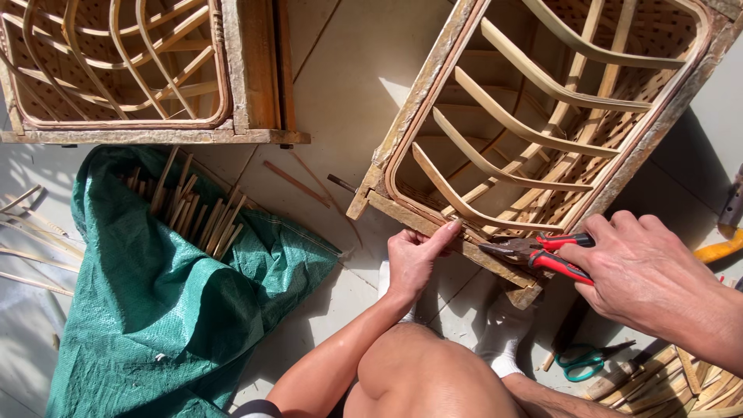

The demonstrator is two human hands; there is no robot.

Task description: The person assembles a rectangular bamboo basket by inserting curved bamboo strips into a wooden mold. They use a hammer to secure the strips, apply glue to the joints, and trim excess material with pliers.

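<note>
We hold the pliers point(542, 255), which have red and black handles, in our right hand point(642, 275); its fingers are closed around the handles, and the plier tip points left at the near edge of the wooden frame point(433, 73). This frame lies on the tiled floor point(348, 85) and carries a bamboo basket point(526, 131) of curved strips inside it. Our left hand point(414, 259) rests on that same near edge, just beside the plier tip, its fingers curled and pressed against the wood, thumb on top. A second frame with basket point(116, 62) lies at the far left. A green sack point(155, 310) with cut bamboo sticks point(197, 213) lies near left. Green-handled scissors point(588, 360) lie on the floor below our right hand.
</note>
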